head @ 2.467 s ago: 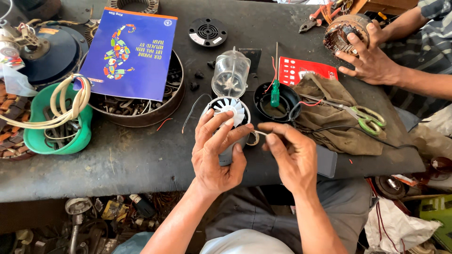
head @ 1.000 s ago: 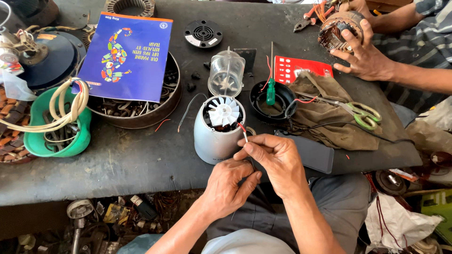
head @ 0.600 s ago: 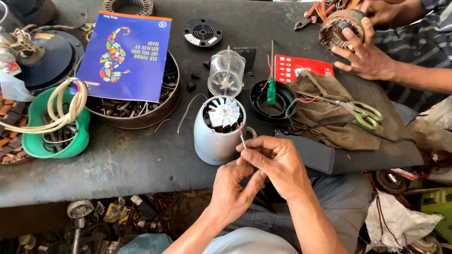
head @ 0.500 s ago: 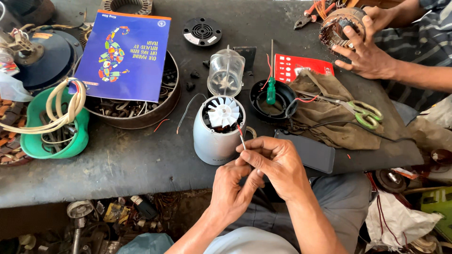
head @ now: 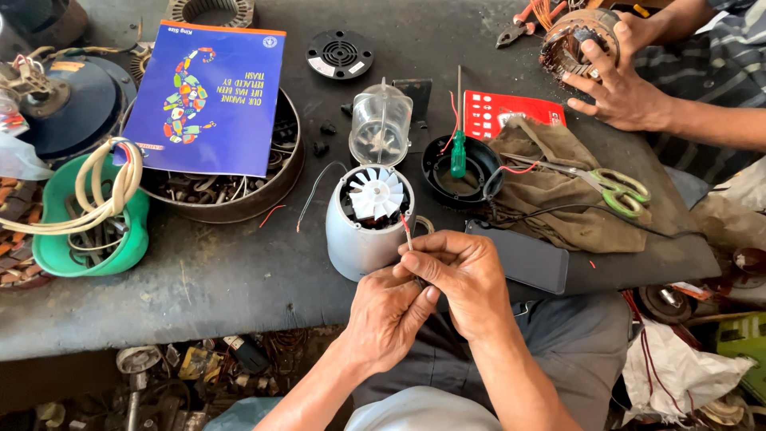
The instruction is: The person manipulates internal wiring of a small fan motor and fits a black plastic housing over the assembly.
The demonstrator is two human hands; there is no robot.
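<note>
At the near edge of the desk [head: 199, 279] my right hand [head: 463, 275] and left hand [head: 387, 315] meet, fingertips pressed together in a narrow pinching grip on a thin red wire [head: 407, 231]; the wire rises from between my fingers to the open top of the grey motor housing [head: 355, 239], which stands upright just beyond and touching my right knuckles; its white fan [head: 377, 194] faces up; behind it stands a clear plastic jar [head: 381, 124], and to the right a green-handled screwdriver [head: 458, 156] rests in a black ring [head: 463, 168]; beside that lies a brown cloth [head: 550, 199] with green-handled scissors [head: 618, 187]; far right, another person's hand [head: 618, 88] rests against a wound coil [head: 570, 40].
</note>
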